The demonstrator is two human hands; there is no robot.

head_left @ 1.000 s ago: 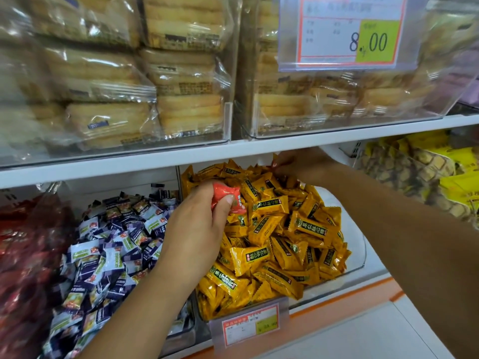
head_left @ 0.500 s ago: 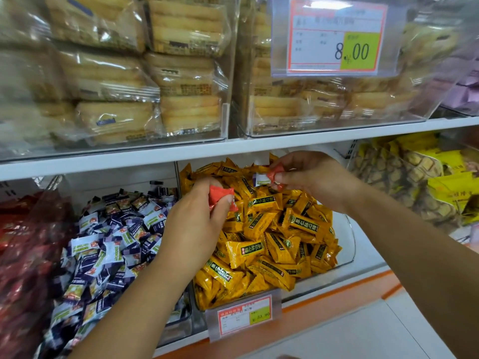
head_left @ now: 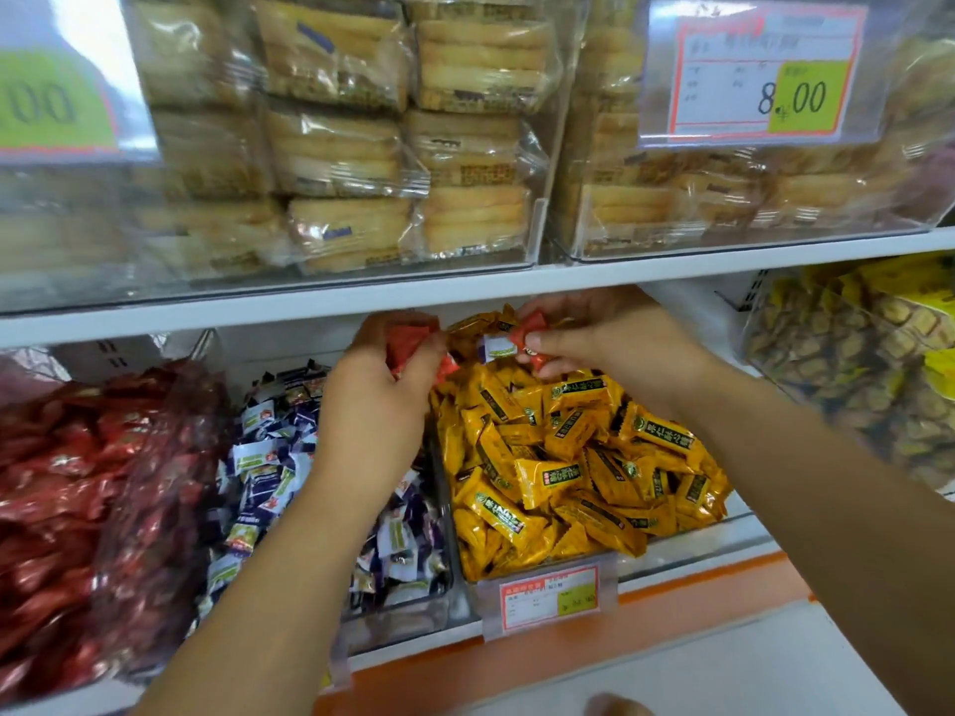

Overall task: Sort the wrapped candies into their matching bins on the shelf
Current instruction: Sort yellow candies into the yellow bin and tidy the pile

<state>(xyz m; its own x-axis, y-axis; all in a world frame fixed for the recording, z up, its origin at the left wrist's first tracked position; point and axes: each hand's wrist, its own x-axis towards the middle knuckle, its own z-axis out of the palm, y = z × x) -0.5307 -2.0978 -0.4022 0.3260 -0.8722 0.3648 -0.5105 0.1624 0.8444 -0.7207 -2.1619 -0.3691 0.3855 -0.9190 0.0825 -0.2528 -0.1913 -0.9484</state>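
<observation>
Wrapped candies heaped by colour in clear bins on the lower shelf: dark red candies far left, blue-and-white candies in the middle, yellow candies with dark green labels to the right of those. Both hands raised close together over the back of the yellow heap, just under the white shelf board. Left hand curled round a small clutch of orange-red pieces, thumb pressed across them, back of the hand toward the camera; count hidden by the fingers. Right hand pinching one orange-red candy between thumb and fingertips. Just beside that thumb tip, a white-wrapped candy, on the side facing the left hand; held or merely lying on the heap, impossible to tell. Held pieces of the two hands near each other, not clearly touching. Clipped to the front of the yellow bin, a small price tag. On the upper shelf, stacked packs of pale biscuits behind clear fronts, with a large price label reading 8.00. Far right on the lower level, bags with a pineapple pattern.
</observation>
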